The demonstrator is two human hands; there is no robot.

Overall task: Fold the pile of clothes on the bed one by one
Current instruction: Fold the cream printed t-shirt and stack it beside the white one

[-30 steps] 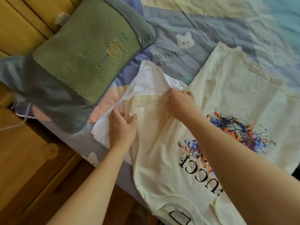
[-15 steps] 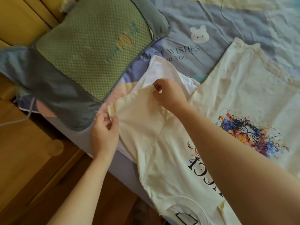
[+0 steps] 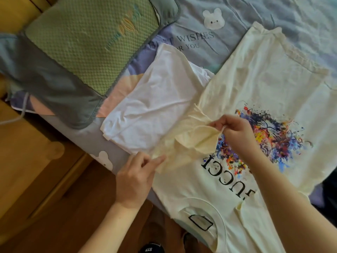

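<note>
Sleeve (image 3: 197,137) now folded inward, uncovering white garment (image 3: 153,110).

Cream T-shirt (image 3: 255,84) with multicoloured splash print, plain white garment (image 3: 156,106), green quilted pillow (image 3: 87,42).

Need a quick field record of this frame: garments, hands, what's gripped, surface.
surface: bed with a patchwork cover that carries bear prints
garment in work: cream T-shirt, print side up, collar towards the person
sleeve: cream sleeve lifted and bunched, drawn in over the chest print
right hand: pinches the sleeve hem, raised above the shirt
left hand: fingers on the sleeve's lower edge by the bed's edge; grip not clear
other garment: white T-shirt, flat, partly under the cream one
pillow: green pillow with grey border, beyond the white shirt
</note>
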